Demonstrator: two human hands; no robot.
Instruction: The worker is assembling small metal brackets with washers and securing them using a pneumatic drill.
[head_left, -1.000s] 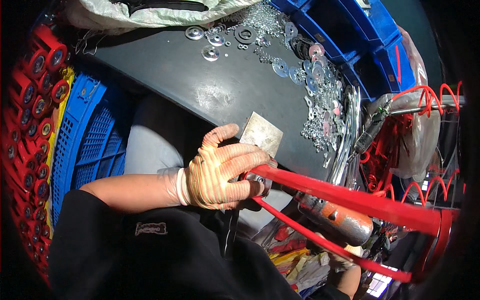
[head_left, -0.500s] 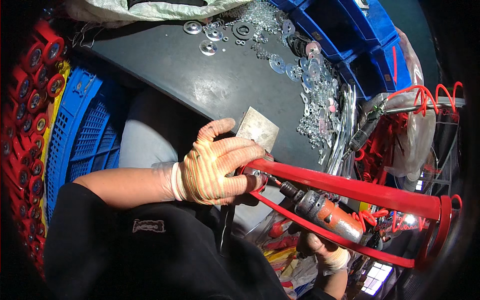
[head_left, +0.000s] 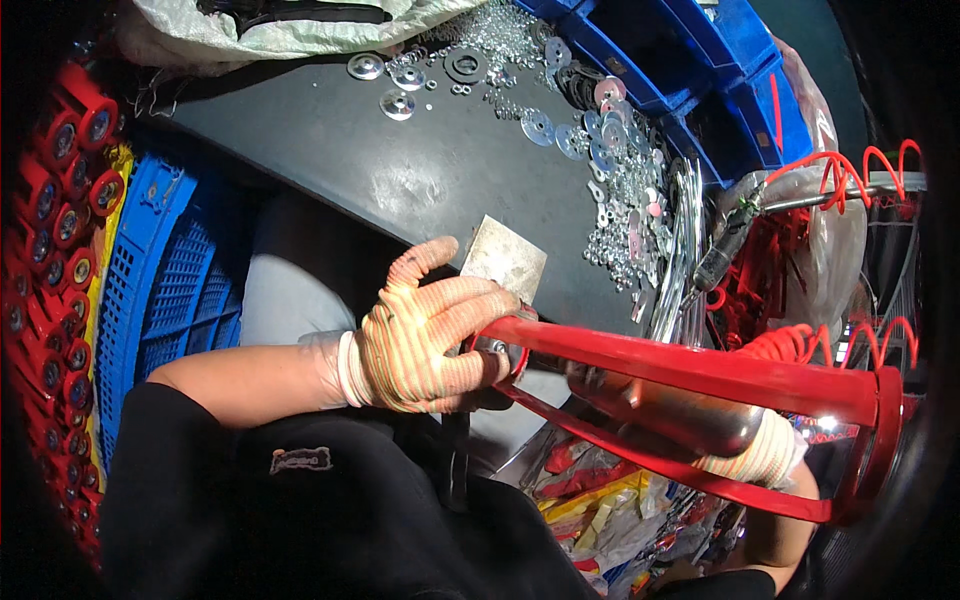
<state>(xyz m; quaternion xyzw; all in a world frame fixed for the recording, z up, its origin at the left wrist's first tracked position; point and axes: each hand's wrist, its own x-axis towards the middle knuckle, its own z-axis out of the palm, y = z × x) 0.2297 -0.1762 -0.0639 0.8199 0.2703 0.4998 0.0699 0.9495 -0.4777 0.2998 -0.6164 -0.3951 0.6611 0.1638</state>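
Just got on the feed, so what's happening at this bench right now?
A person in knit gloves works on a red frame at a dark bench. The left hand grips the frame's narrow end. The right hand holds a metal tool between the frame's bars. A small metal plate lies beside the left hand, with washers scattered beyond. Blue bins line the far edge.
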